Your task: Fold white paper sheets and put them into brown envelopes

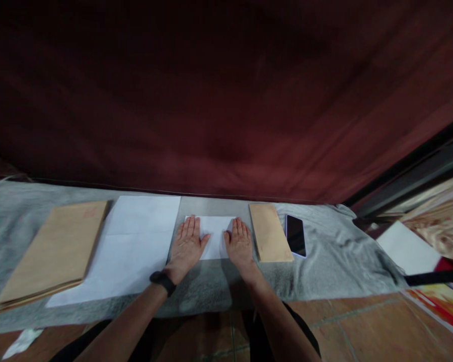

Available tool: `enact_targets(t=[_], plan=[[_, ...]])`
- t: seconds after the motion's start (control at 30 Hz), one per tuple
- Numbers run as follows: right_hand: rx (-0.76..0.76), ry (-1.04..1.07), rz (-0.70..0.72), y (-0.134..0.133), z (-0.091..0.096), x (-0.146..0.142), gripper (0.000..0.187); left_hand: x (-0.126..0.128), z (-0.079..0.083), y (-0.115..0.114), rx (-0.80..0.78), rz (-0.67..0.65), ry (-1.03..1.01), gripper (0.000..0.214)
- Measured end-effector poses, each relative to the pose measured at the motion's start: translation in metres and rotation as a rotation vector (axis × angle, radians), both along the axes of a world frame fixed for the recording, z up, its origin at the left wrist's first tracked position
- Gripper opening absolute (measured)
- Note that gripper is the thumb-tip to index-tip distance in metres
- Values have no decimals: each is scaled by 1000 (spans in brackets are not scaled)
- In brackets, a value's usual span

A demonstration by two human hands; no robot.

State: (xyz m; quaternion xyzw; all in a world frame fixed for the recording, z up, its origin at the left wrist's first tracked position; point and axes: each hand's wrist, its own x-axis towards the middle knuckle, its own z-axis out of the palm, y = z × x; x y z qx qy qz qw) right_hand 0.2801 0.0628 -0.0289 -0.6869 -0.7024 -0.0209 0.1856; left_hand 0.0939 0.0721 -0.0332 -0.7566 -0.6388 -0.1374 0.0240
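Note:
My left hand (187, 245) and my right hand (239, 243) both lie flat, fingers stretched out, on a small folded white paper (213, 236) in the middle of a grey cloth (324, 261). A dark band sits on my left wrist. Left of my left hand lies a large stack of white sheets (130, 246). Just right of my right hand rests a narrow brown envelope (269, 232).
A pile of large brown envelopes (55, 251) lies at the far left. A dark phone (295, 235) sits right of the narrow envelope. A dark red curtain (226, 100) hangs behind. Tiled floor shows in front, with colourful prints at the right.

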Motion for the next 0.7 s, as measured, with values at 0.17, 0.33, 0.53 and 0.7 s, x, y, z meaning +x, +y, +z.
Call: enact_targets(t=[0.17, 0.33, 0.53, 0.7], plan=[[-65, 101, -132, -5, 18, 14, 49, -2, 1, -4, 6, -3, -11, 74], [-174, 320, -216, -5, 19, 25, 33, -2, -1, -3, 2, 6, -12, 72], [-248, 955, -106, 8, 22, 32, 24, 1, 8, -3, -35, -38, -50, 73], [-199, 1502, 4, 6, 41, 29, 29, 21, 31, -28, 22, -382, -134, 83]])
